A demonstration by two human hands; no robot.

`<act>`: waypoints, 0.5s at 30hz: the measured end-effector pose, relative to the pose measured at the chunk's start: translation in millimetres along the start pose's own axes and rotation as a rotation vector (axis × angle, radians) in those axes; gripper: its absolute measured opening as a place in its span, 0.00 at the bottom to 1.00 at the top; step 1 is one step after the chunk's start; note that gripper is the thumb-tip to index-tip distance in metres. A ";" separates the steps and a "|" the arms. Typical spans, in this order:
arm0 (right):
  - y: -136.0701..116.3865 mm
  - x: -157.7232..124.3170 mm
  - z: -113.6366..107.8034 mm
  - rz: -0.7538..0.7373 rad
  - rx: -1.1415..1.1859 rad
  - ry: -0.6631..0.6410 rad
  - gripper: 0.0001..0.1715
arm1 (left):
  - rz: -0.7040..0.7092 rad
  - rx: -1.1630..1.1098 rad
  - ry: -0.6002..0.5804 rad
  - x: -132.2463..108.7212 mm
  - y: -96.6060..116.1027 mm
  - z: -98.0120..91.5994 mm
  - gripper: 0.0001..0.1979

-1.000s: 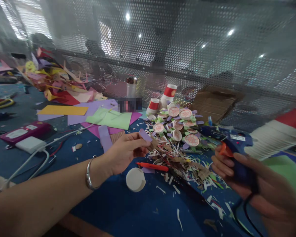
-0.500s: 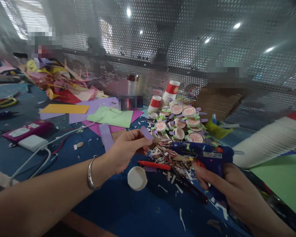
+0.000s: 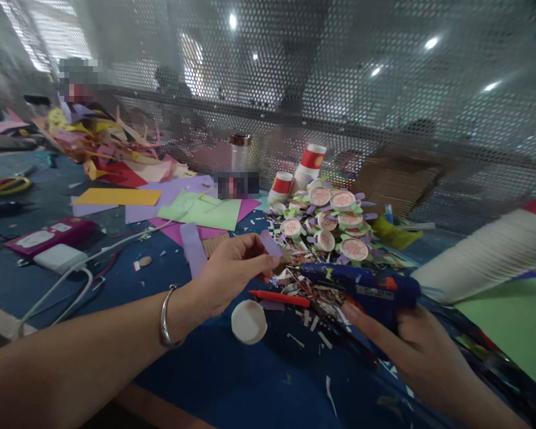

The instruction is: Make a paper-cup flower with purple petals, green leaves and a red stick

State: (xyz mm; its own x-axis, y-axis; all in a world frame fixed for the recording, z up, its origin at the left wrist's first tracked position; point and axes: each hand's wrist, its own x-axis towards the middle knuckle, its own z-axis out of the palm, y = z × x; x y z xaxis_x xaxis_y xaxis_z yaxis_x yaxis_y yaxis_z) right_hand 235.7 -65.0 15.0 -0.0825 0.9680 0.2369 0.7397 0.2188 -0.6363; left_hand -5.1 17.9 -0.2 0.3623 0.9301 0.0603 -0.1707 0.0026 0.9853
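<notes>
My left hand (image 3: pixel 239 268) pinches a small purple paper piece (image 3: pixel 270 243) with a bit of brown cardboard behind it. A blue glue gun (image 3: pixel 361 283) is gripped in my right hand (image 3: pixel 397 339), and its nozzle points left, close against the cardboard bit. Whether the tip touches is too small to tell. Below my left hand lies a round white cup bottom (image 3: pixel 249 322), hollow side up. A red pen (image 3: pixel 281 297) rests just beyond it, beside dark-handled scissors partly hidden under my right hand. Behind the glue gun, several decorated cup bottoms (image 3: pixel 326 221) are heaped up.
Paper scraps (image 3: pixel 312 322) litter the blue table. Coloured sheets (image 3: pixel 201 210) and a purple strip (image 3: pixel 192 247) lie at left, near a magenta box (image 3: pixel 51 235) with white cables. Paper cups (image 3: pixel 310 167) stand behind the heap; a long cup stack (image 3: pixel 486 256) leans at right.
The glue gun has shifted slightly left and tilted, its nozzle now nearer the piece in my left hand. My left hand has moved slightly right.
</notes>
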 end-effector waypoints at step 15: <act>-7.8 -1.5 3.1 -0.018 -0.082 0.061 0.21 | 0.016 0.029 0.013 0.2 -0.1 0.8 0.10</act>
State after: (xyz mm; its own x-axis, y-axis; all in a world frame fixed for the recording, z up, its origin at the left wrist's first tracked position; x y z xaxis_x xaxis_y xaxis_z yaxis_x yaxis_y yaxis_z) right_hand 228.0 -67.7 17.4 -0.0572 0.9541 0.2939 0.7909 0.2230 -0.5699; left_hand -4.2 17.8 -0.1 0.3477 0.9347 0.0739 -0.1500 -0.0224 0.9884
